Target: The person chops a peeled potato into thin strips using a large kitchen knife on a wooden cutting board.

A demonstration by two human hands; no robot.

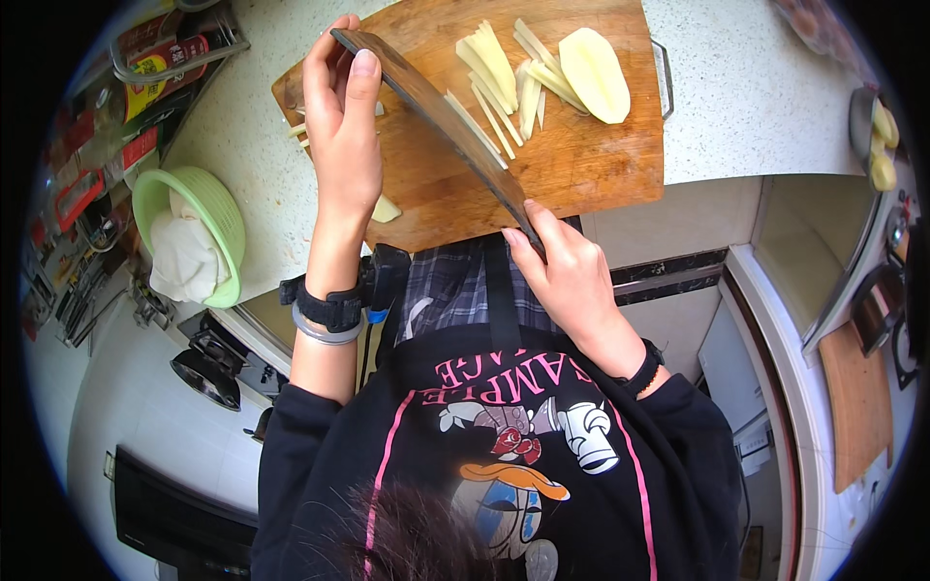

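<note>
A long, thin, dark brown board [450,134] is held on a tilt above the wooden cutting board [436,203], seen nearly edge-on. My left hand [345,116] grips its far end, thumb on the near side. The near end is pinched between the thumb and fingers of my right hand [570,265]. To the right of it lie cut potato strips [490,69], several in loose bunches. A peeled potato piece [594,75] rests cut face up at the right. Near my left wrist sits a small potato piece [385,209], and more strips [298,131] are partly hidden behind my left hand.
On the speckled countertop [755,109], a green plastic basket [236,218] holding a white cloth [187,254] stands left. Bottles and packets [156,76] crowd the far left. A metal bowl [862,120] with peeled potatoes [883,171] is at the right edge.
</note>
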